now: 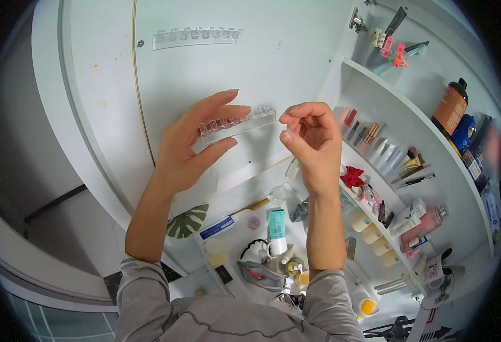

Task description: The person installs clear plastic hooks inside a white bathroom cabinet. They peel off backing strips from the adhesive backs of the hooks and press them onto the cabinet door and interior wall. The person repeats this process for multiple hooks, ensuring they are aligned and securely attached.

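My left hand [191, 139] grips a clear plastic strip [253, 122] with a row of small rounded holders along its top edge. Fingers lie behind and over it, with the thumb below. Close to the strip's right end, my right hand [314, 134] has thumb and forefinger curled into a pinch; anything between them is too small to make out. A matching clear strip [199, 37] is fixed on the white door panel [262, 68] beyond my hands.
At right, white shelves [398, 94] hold makeup tubes, brushes and an orange-brown bottle [451, 108]. Below my hands, a white counter [233, 225] carries a teal tube [276, 223], a grey pouch [260, 276] and several small items. A red bow [353, 176] sits on a lower shelf.
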Demonstrator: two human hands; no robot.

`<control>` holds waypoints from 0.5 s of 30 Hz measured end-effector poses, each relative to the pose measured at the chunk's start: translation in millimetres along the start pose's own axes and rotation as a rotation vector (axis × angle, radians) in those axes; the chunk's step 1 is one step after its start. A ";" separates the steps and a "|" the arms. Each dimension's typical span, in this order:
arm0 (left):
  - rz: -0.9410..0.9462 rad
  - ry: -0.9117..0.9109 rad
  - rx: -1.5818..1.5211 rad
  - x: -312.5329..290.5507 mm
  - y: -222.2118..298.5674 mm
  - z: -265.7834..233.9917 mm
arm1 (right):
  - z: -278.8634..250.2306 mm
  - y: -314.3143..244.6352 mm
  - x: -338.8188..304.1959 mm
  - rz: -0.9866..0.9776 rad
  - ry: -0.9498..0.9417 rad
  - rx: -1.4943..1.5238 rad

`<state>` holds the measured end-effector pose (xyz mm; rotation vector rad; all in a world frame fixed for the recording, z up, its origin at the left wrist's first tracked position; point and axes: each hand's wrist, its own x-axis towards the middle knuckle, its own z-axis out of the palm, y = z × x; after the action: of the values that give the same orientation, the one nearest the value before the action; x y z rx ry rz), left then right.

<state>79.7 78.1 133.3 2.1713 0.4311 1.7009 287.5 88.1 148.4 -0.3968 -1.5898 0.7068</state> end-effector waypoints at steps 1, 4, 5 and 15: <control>0.006 -0.003 0.004 0.0 -0.4 -0.3 | 1.4 -0.7 -1.4 -0.034 0.011 -0.067; 0.004 -0.022 0.220 -1.8 -3.2 -0.1 | 14.4 -4.2 -3.2 -0.110 0.014 -0.213; 0.023 -0.032 0.250 -1.2 -3.2 0.5 | 21.0 -6.3 -4.0 -0.118 0.001 -0.235; 0.090 -0.016 0.431 -1.2 -2.7 2.5 | 40.5 6.5 0.3 0.047 -0.107 -0.352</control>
<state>81.7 79.7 130.4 2.5325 0.7665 1.7640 247.0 84.6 143.5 -0.6644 -1.8168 0.4885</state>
